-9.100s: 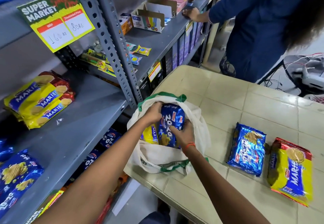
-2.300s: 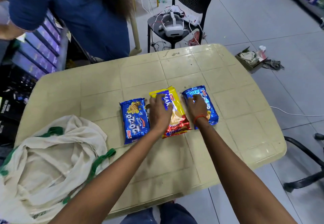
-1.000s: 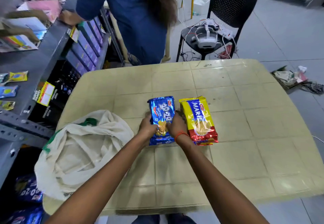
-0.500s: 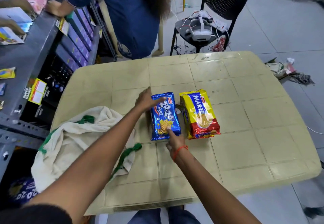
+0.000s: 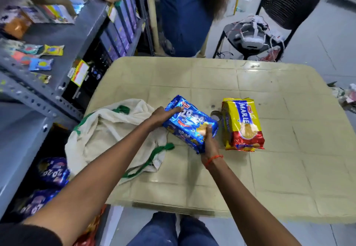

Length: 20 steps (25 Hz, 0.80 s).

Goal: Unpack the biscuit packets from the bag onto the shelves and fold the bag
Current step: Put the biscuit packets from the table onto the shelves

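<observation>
We grip the stacked blue packets (image 5: pixel 189 123) between our left hand (image 5: pixel 160 116) and right hand (image 5: pixel 209 141); the slippery lower 1 could slide out mid-lift

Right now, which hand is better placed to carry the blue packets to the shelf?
Left hand: it grips the blue 20-20 packets on the side facing the shelf; the right hand holds the near end.

We see blue biscuit packets (image 5: pixel 189 123) stacked and tilted, yellow packets (image 5: pixel 241 123) flat beside them, and the cream bag (image 5: pixel 107 130) crumpled.
</observation>
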Motion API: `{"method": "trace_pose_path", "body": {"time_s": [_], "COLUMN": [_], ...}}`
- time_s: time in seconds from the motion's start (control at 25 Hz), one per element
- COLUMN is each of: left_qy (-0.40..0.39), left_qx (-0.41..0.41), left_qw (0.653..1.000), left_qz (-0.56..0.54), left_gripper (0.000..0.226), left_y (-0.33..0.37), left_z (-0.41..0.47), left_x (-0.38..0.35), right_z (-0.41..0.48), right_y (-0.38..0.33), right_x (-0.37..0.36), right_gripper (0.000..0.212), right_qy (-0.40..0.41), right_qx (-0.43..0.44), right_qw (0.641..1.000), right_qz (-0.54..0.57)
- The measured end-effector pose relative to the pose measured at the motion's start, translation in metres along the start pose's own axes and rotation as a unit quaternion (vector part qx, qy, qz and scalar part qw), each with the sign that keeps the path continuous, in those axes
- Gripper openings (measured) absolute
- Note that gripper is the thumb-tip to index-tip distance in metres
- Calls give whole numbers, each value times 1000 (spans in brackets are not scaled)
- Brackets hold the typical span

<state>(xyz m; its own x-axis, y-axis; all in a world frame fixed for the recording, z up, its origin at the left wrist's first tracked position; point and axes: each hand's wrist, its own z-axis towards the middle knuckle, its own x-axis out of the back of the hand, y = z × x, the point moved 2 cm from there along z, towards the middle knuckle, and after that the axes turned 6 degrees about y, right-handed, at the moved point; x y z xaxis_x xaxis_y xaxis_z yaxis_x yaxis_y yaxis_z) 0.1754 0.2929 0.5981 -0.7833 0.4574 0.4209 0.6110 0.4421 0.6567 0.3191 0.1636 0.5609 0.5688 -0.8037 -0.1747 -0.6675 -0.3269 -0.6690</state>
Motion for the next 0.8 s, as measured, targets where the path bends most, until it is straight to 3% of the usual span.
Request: {"method": "trace_pose_path", "body": {"time_s": [0.12,0.24,0.4,0.56,0.72,0.8], "left_qy": [132,221,282,311,435,480], "left_qx": [4,41,67,36,74,93], "left_qw": [988,957,890,830,745,718], "left_qz": [-81,-186,-352,-463,-501,-495], "left_gripper": [93,82,61,50,53,48], "left_y": [-26,-54,-98,-153,-232,-266], "left_z": [-44,-88,-154,-222,-299,-338], "left_x": [43,84,135,179,234,259], "right_z": [-22,-50,-104,-168,-253,-299], "right_y": [-3,-7,11,53,128,169], "right_x": [-35,-80,-143,-197,-255,-278], "right_gripper": [57,50,56,47,71,83], "right_qy": [-86,-161,-242,-350,-457,-498], "right_qx": [-2,21,57,51,41,28], "right_qw": [994,968,915,859,797,766], "right_qz": [-65,-189,-318,-371,-393,-405]}}
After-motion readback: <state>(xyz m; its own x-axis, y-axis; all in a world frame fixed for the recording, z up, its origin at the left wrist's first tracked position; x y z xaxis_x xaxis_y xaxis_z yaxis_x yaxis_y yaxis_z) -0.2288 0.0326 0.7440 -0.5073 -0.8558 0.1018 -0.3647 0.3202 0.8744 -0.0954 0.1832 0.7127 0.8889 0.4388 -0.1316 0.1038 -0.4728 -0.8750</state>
